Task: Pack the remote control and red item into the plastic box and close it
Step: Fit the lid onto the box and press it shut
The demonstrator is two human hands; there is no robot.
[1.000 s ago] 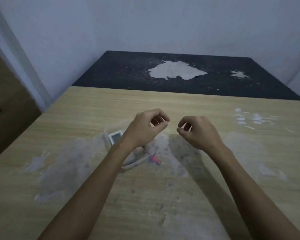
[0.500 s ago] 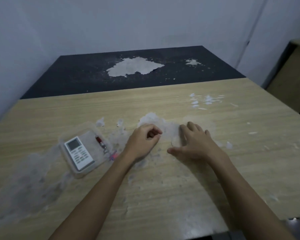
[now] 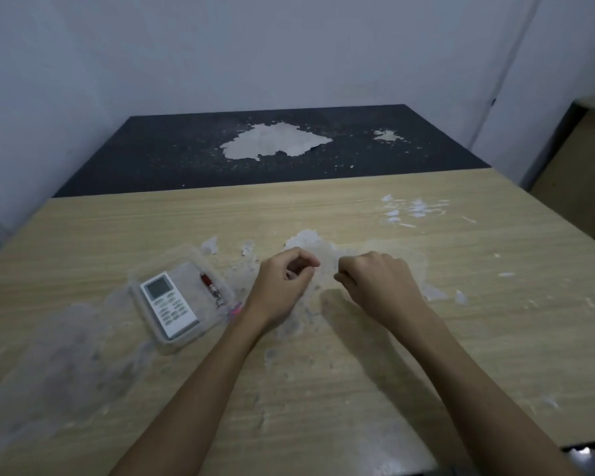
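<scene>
A clear plastic box (image 3: 186, 338) lies open on the wooden table, left of centre. Inside it, a white remote control (image 3: 169, 305) lies on the left side and a small red item (image 3: 207, 281) with a metal tip on the right. Right of the box, a faint clear lid (image 3: 413, 259) rests flat on the table. My right hand (image 3: 378, 286) is curled over the lid's near left part, fingertips closed on it. My left hand (image 3: 282, 286) is curled at the lid's left edge, thumb and fingers pinched together. The lid's left edge is hard to make out.
The wooden table (image 3: 358, 389) has worn, whitish peeled patches around the box and hands. A dark table (image 3: 186, 156) with a pale peeled patch adjoins its far edge. Walls close in behind and to the left. A brown cabinet (image 3: 584, 173) stands at the right.
The view has swung so the box now lies left of my hands. My right hand, flat on the lid half a second ago, has curled its fingers. My left hand stays curled.
</scene>
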